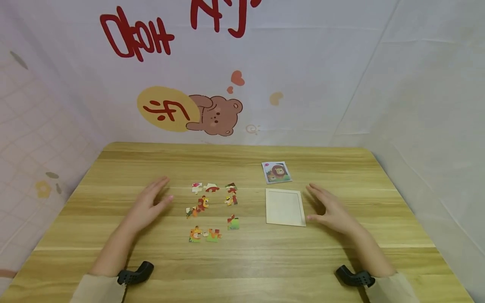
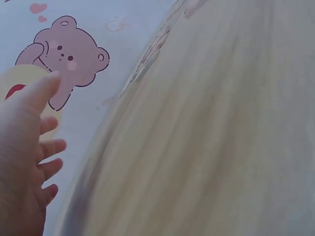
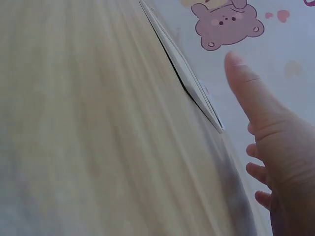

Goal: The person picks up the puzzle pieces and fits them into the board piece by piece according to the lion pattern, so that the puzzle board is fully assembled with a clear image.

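Several jigsaw puzzle pieces point(image 1: 214, 235) lie loose in the middle-left of the table, in orange, green, white and dark red. My left hand point(image 1: 147, 210) rests to their left with thumb and fingers spread, holding nothing. To the right of the pieces lies a pale puzzle frame point(image 1: 285, 207) with a raised border and bare inside. Beside its right edge is my right hand point(image 1: 330, 212), empty, its thumb tip close to the frame. A picture card point(image 1: 277, 172) showing a lion lies just behind the frame. In the right wrist view the frame point(image 3: 184, 73) appears edge-on beyond the thumb.
The wooden table point(image 1: 257, 265) reaches back to a white cloth point(image 1: 303, 63) printed with a bear and red characters. More cloth hangs along both sides. A black strap device point(image 1: 136, 273) sits on the left wrist, and another black device point(image 1: 354, 277) on the right.
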A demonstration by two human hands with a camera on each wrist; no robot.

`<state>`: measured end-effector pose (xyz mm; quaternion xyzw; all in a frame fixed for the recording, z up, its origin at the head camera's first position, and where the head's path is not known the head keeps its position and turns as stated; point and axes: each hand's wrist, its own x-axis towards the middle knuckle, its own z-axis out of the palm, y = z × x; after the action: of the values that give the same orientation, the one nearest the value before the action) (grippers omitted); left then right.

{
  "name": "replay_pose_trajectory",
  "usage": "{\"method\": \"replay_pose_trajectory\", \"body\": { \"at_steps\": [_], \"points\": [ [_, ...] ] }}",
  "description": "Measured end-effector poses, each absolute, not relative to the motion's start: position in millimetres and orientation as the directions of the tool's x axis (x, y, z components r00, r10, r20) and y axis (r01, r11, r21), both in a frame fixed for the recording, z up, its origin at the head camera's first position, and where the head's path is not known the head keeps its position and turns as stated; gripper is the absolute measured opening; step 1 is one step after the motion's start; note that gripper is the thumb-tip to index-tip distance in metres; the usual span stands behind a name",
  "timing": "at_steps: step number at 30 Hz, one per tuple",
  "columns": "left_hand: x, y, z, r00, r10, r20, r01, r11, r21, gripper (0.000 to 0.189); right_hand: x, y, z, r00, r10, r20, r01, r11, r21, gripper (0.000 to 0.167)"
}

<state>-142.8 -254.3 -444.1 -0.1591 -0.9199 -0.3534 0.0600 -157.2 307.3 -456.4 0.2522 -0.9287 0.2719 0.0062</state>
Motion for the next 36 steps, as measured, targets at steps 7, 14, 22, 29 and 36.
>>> {"method": "replay_pose_trajectory", "body": {
  "at_steps": [7, 14, 22, 29, 36],
  "points": [
    [-151, -248, -450, -0.956, 0.252, 0.153, 0.289, 0.707, 0.645, 0.065, -161, 303, -465, -0.853, -0.509, 0.119, -0.490, 0.700, -0.519, 0.101],
    [-163, -241, -455, -0.948, 0.282, 0.145, 0.308, 0.705, 0.639, 0.065, -161, 302, -469, -0.846, -0.522, 0.111, -0.498, 0.698, -0.514, 0.102],
    [-173, -233, -457, -0.940, 0.290, 0.178, 0.337, 0.716, 0.611, 0.062, -161, 305, -471, -0.838, -0.535, 0.106, -0.513, 0.707, -0.486, 0.100],
    [-183, -226, -460, -0.932, 0.287, 0.220, 0.361, 0.724, 0.587, 0.058, -160, 305, -471, -0.831, -0.544, 0.112, -0.527, 0.708, -0.471, 0.100],
    [-193, -220, -462, -0.925, 0.302, 0.232, 0.381, 0.724, 0.576, 0.052, -161, 303, -471, -0.832, -0.543, 0.118, -0.528, 0.709, -0.467, 0.099]
  ]
}}
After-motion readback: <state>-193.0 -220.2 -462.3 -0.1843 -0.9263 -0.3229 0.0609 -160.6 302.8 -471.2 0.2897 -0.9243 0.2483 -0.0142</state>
